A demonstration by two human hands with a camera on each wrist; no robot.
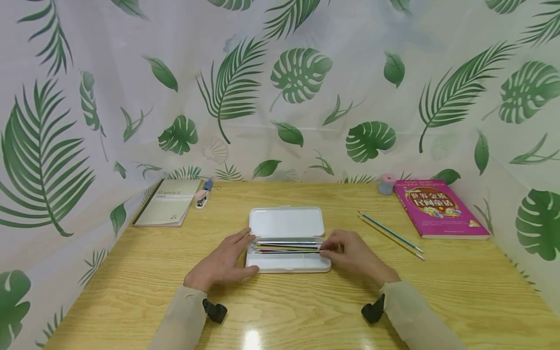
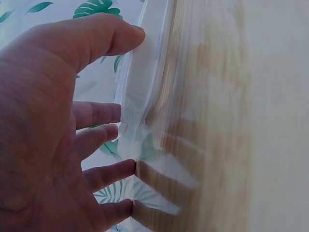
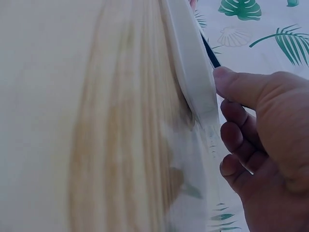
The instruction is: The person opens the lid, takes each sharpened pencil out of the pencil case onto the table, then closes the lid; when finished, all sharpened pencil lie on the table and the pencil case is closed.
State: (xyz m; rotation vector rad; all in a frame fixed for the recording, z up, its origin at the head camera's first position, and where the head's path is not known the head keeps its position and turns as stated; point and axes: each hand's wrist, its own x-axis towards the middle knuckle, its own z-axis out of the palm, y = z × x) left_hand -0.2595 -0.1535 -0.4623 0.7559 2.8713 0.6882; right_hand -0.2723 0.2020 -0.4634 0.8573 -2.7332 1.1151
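Observation:
A white pencil case [image 1: 280, 263] lies on the wooden table with its lid [image 1: 286, 221] folded back. Several pencils [image 1: 286, 246] lie lengthwise in its rear part. At the case's left end my left hand [image 1: 222, 261] is spread, thumb at the front corner and fingertips along the side. My right hand [image 1: 353, 253], over the right end, pinches a dark pencil [image 3: 209, 50] between thumb and fingers. That pencil lies roughly level over the case, and its end is hidden by the hand.
Two pencils [image 1: 389, 233] lie on the table at the right, near a purple book [image 1: 442, 209]. Behind is a pink and blue cylindrical item [image 1: 387, 184]. A notebook [image 1: 168, 203] lies back left, beside a small stapler [image 1: 201, 199] and a blue item [image 1: 207, 184]. A leaf-patterned curtain [image 1: 315, 112] closes off the back.

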